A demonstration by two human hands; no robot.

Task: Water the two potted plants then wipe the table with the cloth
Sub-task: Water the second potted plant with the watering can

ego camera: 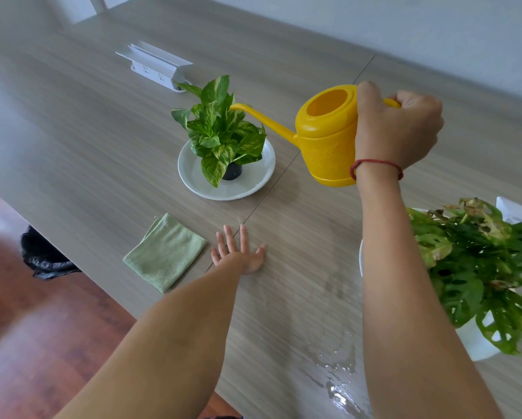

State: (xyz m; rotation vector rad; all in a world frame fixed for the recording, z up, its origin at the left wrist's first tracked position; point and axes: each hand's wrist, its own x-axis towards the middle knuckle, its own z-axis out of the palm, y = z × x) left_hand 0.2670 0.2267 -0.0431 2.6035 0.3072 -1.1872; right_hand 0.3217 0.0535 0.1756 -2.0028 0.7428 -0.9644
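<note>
1. The right hand is clamped on the handle of the yellow watering can, its spout over the small potted plant on a white plate.
2. The left hand lies flat, fingers spread, on the bench just right of the green cloth.
3. The large potted plant stands near right; water pools by it.

Grey wood-grain table, reddish wooden floor, pale wall behind.
</note>
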